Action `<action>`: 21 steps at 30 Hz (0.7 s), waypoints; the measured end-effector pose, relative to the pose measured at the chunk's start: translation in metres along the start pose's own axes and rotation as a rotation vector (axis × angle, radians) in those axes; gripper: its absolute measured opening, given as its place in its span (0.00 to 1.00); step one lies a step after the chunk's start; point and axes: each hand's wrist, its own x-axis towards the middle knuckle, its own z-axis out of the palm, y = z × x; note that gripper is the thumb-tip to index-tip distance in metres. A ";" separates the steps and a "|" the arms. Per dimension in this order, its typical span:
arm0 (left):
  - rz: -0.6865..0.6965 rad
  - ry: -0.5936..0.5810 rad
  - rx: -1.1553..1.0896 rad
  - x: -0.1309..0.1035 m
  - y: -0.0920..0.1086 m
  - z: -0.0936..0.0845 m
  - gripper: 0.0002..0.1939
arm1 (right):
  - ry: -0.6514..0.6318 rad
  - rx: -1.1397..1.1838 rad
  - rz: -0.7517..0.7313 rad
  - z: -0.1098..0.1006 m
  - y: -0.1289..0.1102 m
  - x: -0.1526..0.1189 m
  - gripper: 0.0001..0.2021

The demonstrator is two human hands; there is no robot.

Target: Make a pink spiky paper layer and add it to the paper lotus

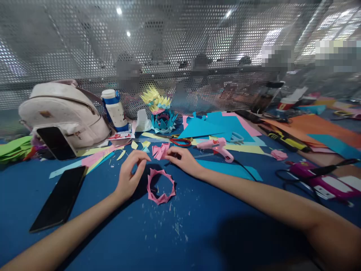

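A pink folded-paper ring [160, 186] lies flat on the blue table between my hands. My left hand [130, 174] hovers just left of it, fingers curled with thumb and forefinger close together, holding nothing I can see. My right hand [183, 159] rests on the table just beyond the ring, its fingertips touching a small pile of pink folded paper pieces [160, 150]. Further back stands a finished paper flower [160, 109] with a blue base and yellow points.
A pink glue gun [218, 147] with a black cord and red-handled scissors [180, 141] lie behind my right hand. Two black phones [60, 197] sit left, by a white backpack [63, 111] and bottle [115, 110]. Coloured paper sheets [220, 126] cover the back right. A perforated metal screen closes the far edge.
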 end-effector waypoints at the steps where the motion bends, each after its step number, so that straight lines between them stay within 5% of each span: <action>1: 0.041 -0.043 0.005 -0.005 0.004 -0.003 0.09 | -0.008 -0.006 0.000 0.000 0.000 0.000 0.12; 6: 0.235 -0.331 0.081 -0.021 0.013 -0.016 0.08 | -0.065 -0.058 -0.024 -0.001 -0.001 0.000 0.14; 12: 0.478 -0.583 0.304 -0.025 0.010 -0.018 0.16 | -0.233 -0.391 -0.114 -0.021 -0.010 -0.018 0.13; 17: 0.502 -0.569 0.328 -0.026 0.006 -0.015 0.07 | -0.176 -0.485 0.005 -0.042 -0.036 -0.050 0.14; 21: 0.543 -0.535 0.359 -0.027 0.006 -0.014 0.05 | -0.279 -0.285 0.163 -0.041 -0.059 -0.063 0.15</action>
